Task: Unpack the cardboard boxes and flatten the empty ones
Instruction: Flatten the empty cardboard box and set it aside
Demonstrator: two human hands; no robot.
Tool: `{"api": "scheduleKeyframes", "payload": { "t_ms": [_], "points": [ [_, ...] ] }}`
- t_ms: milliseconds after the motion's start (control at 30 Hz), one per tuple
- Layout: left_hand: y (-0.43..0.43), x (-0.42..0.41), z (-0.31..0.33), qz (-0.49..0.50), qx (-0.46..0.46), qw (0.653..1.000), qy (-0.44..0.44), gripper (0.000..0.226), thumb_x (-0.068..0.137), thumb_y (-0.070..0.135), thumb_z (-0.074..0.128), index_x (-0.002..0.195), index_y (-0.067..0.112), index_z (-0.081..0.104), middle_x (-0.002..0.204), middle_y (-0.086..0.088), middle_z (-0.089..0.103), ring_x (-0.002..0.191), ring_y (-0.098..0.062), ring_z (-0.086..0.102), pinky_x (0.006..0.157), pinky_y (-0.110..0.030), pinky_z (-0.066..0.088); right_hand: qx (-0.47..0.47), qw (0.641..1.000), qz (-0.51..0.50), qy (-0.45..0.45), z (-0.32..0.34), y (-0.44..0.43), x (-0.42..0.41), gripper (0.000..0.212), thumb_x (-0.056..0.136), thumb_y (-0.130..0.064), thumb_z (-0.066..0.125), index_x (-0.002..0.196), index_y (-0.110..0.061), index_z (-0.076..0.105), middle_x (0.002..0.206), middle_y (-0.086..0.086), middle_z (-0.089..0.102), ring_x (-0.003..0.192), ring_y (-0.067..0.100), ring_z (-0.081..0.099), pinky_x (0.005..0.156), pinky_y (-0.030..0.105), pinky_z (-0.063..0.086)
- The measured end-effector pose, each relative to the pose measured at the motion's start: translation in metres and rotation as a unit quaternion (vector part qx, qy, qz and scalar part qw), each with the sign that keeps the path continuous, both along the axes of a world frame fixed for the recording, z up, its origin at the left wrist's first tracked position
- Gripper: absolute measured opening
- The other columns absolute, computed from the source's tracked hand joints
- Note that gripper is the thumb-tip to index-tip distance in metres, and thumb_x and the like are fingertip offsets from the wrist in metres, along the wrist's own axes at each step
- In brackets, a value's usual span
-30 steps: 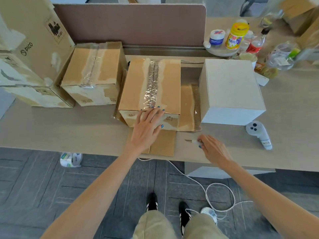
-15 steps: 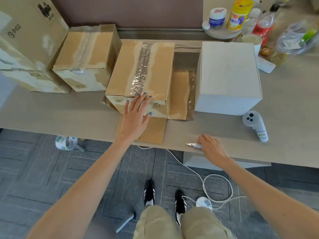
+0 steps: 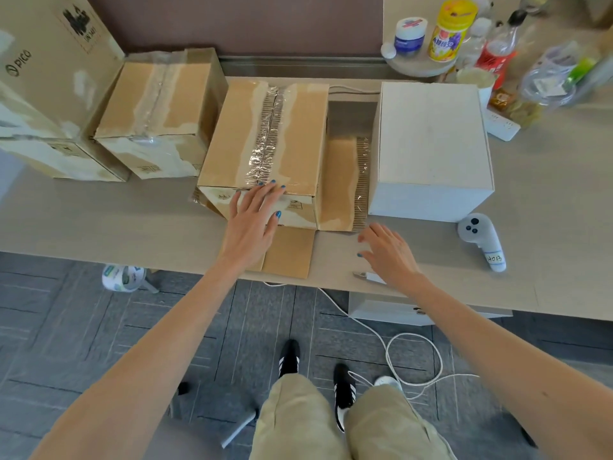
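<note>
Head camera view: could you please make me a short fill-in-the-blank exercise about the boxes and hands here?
1. The left hand rests its straight fingers on the taped brown cardboard box, which stands to the ____ of the plain white box.
2. The right hand, fingers spread above the pale wooden desk, holds ____.
3. The small metal-tipped cutter lies beside the ____ hand.
4. The nails on both hands are painted ____.
Missing words: left; nothing; right; blue.

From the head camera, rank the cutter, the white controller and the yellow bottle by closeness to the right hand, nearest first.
1. Cutter: at the near edge of the table, right beside the right hand.
2. White controller: lying further to the right.
3. Yellow bottle: far back, on the right.
</note>
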State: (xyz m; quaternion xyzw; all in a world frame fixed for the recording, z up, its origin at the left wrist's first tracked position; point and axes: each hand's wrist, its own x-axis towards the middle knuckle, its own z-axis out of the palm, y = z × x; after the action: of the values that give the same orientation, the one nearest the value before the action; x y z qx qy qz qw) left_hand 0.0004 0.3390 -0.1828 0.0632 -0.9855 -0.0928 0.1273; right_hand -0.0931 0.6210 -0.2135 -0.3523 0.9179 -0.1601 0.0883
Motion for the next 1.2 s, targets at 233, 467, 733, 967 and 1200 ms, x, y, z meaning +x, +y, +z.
{"api": "scheduleKeyframes", "payload": {
  "t_ms": [233, 467, 733, 967, 1200],
  "points": [
    [-0.029, -0.015, 0.011, -0.003, 0.020, 1.000, 0.011, 0.046, 0.099, 0.017, 0.047, 0.144, 0.024, 0.042, 0.152, 0.005, 0.039, 0.142, -0.019, 0.032, 0.120, -0.047, 0.015, -0.142, 0.985, -0.040, 0.094, 0.055, -0.087, -0.011, 0.017, 0.092, -0.019, 0.059, 0.104, -0.008, 0.053, 0.102, 0.003, 0.053, 0.090, 0.022, 0.052, 0.079, 0.032, 0.042],
    [-0.084, -0.029, 0.018, -0.001, 0.037, 0.998, -0.044, 0.055, 0.095, 0.041, 0.036, 0.148, 0.030, 0.038, 0.160, 0.002, 0.028, 0.150, -0.022, 0.016, 0.121, -0.049, 0.010, -0.132, 0.985, -0.030, 0.109, 0.060, -0.144, -0.023, 0.025, 0.093, -0.026, 0.055, 0.113, -0.013, 0.056, 0.119, 0.002, 0.050, 0.106, 0.021, 0.050, 0.088, 0.040, 0.045],
    [-0.142, -0.040, 0.026, -0.043, 0.008, 0.983, -0.178, 0.076, 0.091, 0.067, 0.046, 0.155, 0.031, 0.026, 0.165, -0.013, 0.006, 0.153, -0.033, 0.000, 0.123, -0.048, 0.011, -0.034, 0.993, -0.011, 0.111, 0.053, -0.160, -0.030, 0.050, 0.089, -0.050, 0.053, 0.126, -0.016, 0.052, 0.138, 0.004, 0.044, 0.124, 0.023, 0.045, 0.103, 0.039, 0.038],
    [-0.157, -0.053, 0.046, -0.134, -0.184, 0.960, -0.166, 0.073, 0.093, 0.057, 0.046, 0.154, 0.021, 0.028, 0.148, -0.028, 0.038, 0.138, -0.043, 0.038, 0.086, -0.050, 0.055, 0.008, 0.981, 0.032, 0.189, 0.062, -0.159, -0.034, 0.056, 0.086, -0.055, 0.045, 0.115, -0.009, 0.061, 0.126, 0.010, 0.058, 0.107, 0.023, 0.062, 0.084, 0.035, 0.053],
    [-0.166, -0.056, 0.048, -0.206, -0.336, 0.903, -0.173, 0.058, 0.096, 0.053, 0.030, 0.135, 0.016, 0.050, 0.125, -0.030, 0.060, 0.113, -0.040, 0.064, 0.062, -0.039, 0.059, 0.004, 0.966, 0.065, 0.249, 0.064, -0.157, -0.036, 0.050, 0.082, -0.048, 0.063, 0.109, -0.006, 0.065, 0.118, 0.012, 0.064, 0.096, 0.024, 0.068, 0.073, 0.032, 0.055]
  ]
}}
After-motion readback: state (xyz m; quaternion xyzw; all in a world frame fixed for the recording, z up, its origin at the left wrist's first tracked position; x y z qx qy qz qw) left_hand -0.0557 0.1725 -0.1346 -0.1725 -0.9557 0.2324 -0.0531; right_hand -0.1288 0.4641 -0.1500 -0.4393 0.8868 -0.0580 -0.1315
